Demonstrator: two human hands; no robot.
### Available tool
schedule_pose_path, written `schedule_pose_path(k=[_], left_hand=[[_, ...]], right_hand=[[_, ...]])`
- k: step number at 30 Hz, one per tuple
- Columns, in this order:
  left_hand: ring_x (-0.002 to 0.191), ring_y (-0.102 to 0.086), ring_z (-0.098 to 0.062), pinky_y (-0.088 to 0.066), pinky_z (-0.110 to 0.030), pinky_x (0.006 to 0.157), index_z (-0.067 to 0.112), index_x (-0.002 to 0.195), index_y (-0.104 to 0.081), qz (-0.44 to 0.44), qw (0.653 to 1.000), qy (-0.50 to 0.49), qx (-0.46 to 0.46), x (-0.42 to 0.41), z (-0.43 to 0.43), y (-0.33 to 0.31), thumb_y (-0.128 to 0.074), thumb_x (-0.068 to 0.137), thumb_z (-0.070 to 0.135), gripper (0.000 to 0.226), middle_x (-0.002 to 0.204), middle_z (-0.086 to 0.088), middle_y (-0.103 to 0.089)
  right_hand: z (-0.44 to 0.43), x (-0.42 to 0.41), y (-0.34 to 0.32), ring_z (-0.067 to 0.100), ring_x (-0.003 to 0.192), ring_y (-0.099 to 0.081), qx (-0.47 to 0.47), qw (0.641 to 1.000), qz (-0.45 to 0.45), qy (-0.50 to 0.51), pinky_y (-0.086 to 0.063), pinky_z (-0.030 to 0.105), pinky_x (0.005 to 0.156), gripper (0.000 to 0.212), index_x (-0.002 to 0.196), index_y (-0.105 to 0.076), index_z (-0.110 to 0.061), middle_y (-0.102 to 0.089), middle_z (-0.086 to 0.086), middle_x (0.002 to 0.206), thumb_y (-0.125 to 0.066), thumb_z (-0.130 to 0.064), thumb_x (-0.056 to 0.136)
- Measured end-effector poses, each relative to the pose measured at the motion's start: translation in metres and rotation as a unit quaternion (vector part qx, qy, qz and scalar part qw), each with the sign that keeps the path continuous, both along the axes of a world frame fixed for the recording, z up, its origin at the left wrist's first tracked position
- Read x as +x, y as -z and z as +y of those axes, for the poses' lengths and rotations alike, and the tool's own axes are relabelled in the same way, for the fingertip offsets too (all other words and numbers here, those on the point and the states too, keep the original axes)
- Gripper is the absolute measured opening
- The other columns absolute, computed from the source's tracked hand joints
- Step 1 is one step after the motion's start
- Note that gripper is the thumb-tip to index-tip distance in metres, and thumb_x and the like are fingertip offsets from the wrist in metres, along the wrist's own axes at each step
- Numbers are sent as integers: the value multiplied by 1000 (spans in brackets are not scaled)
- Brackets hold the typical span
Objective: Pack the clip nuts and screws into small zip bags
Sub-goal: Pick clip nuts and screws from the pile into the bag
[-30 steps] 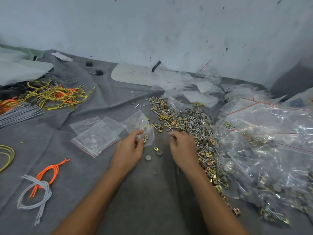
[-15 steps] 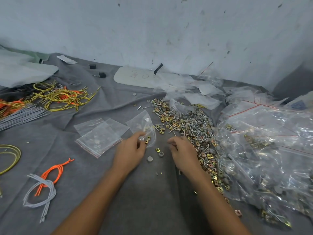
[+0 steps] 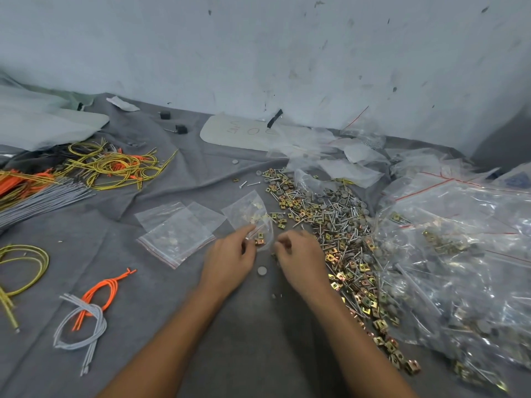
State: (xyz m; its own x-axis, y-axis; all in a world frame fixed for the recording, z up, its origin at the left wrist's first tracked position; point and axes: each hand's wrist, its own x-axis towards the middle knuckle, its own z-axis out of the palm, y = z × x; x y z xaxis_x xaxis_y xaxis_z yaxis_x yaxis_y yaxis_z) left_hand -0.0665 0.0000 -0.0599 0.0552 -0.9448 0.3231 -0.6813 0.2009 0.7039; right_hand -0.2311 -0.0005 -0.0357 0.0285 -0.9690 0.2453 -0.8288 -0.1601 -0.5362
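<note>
- the left hand (image 3: 230,261) pinches the near edge of a small clear plastic zip bag (image 3: 247,214), which lies on the crumpled grey cloth (image 3: 172,326). a few brass-coloured clip nuts sit inside it, close to the mouth.
- the right hand (image 3: 301,254) hovers just beside that mouth with its fingers curled under. i cannot tell whether they hold a part.
- the loose heap of brass-coloured square clip nuts and thin silver screws (image 3: 330,225) lies just right of the right hand and trails down towards the near edge of the cloth.
- the step, as i judge it, is feeding hardware into the bag.
- to do it well, hold the mouth wide with thumb and finger so the film does not fold shut.
- bring parts in low and let them go well past the seal, since nuts left at the lip will likely jam the zip.
- slide screws in head first, because points may snag or pierce the thin film.
- take few pieces each time, as springy clips tend to tangle and pull extras along.
- a small grey round disc (image 3: 261,270) lies between the hands and could be swept in by mistake.
- a flat stack of small clear zip bags with red seal lines (image 3: 175,234) waits just left of the held bag.
</note>
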Motion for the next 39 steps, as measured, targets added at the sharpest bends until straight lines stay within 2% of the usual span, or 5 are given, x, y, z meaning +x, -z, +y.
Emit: schedule_pose_path(k=[6, 19, 28, 34, 39], left_hand=[[79, -68, -17, -55, -37, 74, 30, 133, -62, 8, 1000, -1, -4, 1, 1, 1, -55, 94, 26, 40, 82, 5, -73], [93, -70, -26, -54, -40, 78, 32, 131, -62, -25, 1000, -3, -11, -1, 3, 0, -54, 94, 26, 39, 95, 0, -76], [77, -67, -25, -52, -37, 65, 33, 125, -64, -14, 1000, -8, -21, -1, 4, 1, -55, 93, 24, 35, 79, 3, -72], [74, -67, -23, -53, -38, 65, 33, 127, -64, -17, 1000, -3, -17, 0, 4, 0, -53, 93, 26, 36, 78, 5, -72], [81, -69, -21, -54, -38, 70, 33, 130, -62, -25, 1000, -2, -14, -1, 3, 1, -55, 93, 26, 38, 85, 5, -74]], right_hand=[[1, 1, 5, 27, 102, -53, 20, 994, 100, -36, -37, 37, 86, 13, 96, -61, -16, -61, 6, 104, -59, -29, 98], [-4, 16, -4, 8, 83, -62, 10, 990, -141, -29, -45, 24, 72, 5, 97, -65, -21, -69, -10, 88, -60, -18, 97], [-28, -41, 2, 27, 116, -43, 37, 980, 194, 36, -38, 39, 99, 31, 124, -67, -26, -56, 6, 126, -49, -17, 100], [-21, -36, -1, 23, 109, -48, 22, 992, 122, 8, -35, 37, 103, 8, 103, -63, -23, -58, 1, 111, -56, -21, 99], [-6, -10, -12, 2, 74, -60, 32, 995, -84, -50, -46, 18, 67, 8, 90, -61, -28, -64, -12, 85, -63, -22, 95]])
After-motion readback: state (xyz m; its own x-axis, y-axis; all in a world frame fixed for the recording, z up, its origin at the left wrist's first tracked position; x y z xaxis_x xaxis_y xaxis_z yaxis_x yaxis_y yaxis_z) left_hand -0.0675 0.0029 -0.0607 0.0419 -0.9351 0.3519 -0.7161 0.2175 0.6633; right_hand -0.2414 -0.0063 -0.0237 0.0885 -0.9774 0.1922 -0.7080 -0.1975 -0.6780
